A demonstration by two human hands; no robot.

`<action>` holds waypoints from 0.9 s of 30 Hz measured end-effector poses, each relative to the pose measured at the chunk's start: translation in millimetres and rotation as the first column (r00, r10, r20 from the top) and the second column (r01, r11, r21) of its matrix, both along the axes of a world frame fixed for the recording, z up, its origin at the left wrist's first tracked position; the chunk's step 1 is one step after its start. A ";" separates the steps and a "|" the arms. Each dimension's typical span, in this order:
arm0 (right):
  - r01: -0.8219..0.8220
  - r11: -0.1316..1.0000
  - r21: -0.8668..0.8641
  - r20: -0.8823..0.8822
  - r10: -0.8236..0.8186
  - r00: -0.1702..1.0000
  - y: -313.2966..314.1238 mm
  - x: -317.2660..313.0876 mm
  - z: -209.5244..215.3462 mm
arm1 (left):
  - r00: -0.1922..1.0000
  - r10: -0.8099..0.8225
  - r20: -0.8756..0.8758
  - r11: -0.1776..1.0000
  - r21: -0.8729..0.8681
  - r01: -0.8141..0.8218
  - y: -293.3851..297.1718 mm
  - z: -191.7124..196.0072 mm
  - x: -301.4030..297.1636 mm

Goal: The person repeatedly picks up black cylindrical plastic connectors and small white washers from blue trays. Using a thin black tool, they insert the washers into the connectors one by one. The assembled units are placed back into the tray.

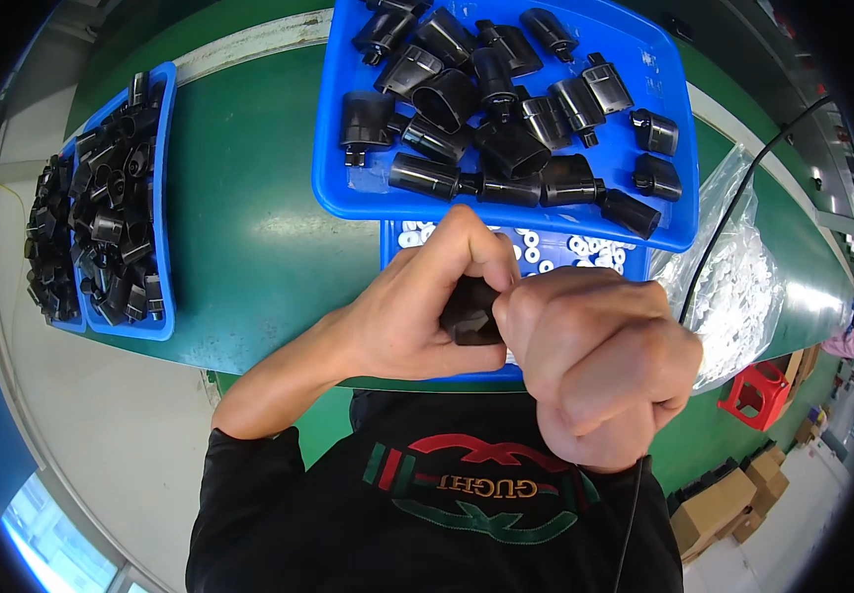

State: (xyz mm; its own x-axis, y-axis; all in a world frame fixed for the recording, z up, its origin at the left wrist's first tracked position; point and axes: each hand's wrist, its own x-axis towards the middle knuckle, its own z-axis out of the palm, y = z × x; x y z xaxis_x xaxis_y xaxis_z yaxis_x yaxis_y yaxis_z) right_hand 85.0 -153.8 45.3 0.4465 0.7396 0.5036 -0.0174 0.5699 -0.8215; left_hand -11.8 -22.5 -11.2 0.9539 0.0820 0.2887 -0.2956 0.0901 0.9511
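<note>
My left hand [427, 306] and my right hand [595, 356] meet close to my chest, both gripping one black plastic part [469, 314]. The part sits between my left fingers and my right thumb; most of it is hidden by the fingers. Just beyond the hands lies a blue tray of small white rings [585, 247], partly covered by them. Further away a larger blue tray [333, 148] holds several black plastic housings [506, 109].
Two more blue trays [162, 198] full of black parts stand at the left on the green table [249, 247]. A clear plastic bag of white pieces [743, 287] lies at the right with a black cable across it. A red stool [758, 390] and cardboard boxes [724, 504] are on the floor.
</note>
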 end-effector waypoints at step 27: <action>0.089 0.989 0.116 0.100 -0.100 0.990 4.3 -9.3 -14.5 | 1.000 0.007 -0.010 0.966 0.259 -0.004 8.4 -7.9 -3.6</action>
State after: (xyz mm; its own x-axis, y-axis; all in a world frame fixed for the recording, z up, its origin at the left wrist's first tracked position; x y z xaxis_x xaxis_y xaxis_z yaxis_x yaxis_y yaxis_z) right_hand 75.7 -149.5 30.8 0.4517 0.6335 0.6282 0.1245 0.6525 -0.7475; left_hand -15.4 -14.1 -19.1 0.9568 0.0111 0.2906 -0.2851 -0.1615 0.9448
